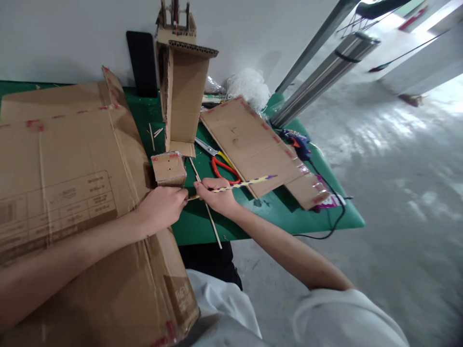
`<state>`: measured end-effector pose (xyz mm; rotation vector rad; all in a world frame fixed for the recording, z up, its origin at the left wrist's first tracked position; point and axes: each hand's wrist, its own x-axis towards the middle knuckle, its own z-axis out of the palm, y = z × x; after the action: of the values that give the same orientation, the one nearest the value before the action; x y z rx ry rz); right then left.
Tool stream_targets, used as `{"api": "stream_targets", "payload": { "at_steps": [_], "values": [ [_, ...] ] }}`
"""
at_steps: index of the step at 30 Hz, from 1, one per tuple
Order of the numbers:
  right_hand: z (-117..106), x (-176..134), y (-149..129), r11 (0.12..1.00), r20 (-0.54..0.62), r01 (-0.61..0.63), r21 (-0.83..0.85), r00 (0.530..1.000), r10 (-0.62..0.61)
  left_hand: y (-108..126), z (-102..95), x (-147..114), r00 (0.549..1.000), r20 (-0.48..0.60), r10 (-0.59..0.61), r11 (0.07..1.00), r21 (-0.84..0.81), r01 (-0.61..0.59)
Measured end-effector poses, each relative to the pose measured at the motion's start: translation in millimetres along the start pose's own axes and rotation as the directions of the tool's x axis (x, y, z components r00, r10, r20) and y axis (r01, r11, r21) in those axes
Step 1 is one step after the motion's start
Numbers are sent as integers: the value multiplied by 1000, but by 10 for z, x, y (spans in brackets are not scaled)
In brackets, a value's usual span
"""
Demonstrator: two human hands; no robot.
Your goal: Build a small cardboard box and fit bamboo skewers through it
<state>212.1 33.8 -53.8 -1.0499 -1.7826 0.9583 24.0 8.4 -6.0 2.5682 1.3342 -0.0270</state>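
Note:
My right hand (pixel 219 196) is closed around a yellow pencil (pixel 253 181) with dark purple markings. One end of the pencil points right over the cardboard, and the other reaches my left hand (pixel 162 208). That left hand is closed, its fingers curled, and what they grip is hidden. Just beyond it sits a small cardboard box (pixel 169 168) with small holes in its face. A thin wooden stick (pixel 214 225) runs beneath my right hand towards the table's front edge.
A large cardboard box (pixel 72 159) covers the left side. Behind stands a tall cardboard structure (pixel 188 96) beside a black slab (pixel 142 62). Scissors (pixel 220 164), a cardboard sheet (pixel 249 144), a glue gun (pixel 298 143) with a cable, and white string (pixel 248 86) lie on the green table (pixel 195 221).

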Motion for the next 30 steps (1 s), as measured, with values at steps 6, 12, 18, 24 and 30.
{"api": "stream_targets", "payload": {
  "at_steps": [6,12,18,24,30],
  "values": [
    [6,-6,18,1000,40,31,-6,999,-30,-5,8,-6,1000,-3,8,1000,3,-8],
    [-2,-8,4,1000,36,25,-10,999,-25,-10,5,-2,1000,4,-1,1000,-17,1],
    [1,-9,1,1000,-14,15,-20,1000,-15,1,10,2,1000,1,1,1000,-1,-1],
    [-3,-3,-15,1000,-5,21,-23,1000,-21,3,11,3,1000,-1,-2,1000,5,2],
    [-3,-6,-26,1000,35,19,-14,999,-18,-4,19,6,1000,2,2,1000,8,-2]
  ]
}}
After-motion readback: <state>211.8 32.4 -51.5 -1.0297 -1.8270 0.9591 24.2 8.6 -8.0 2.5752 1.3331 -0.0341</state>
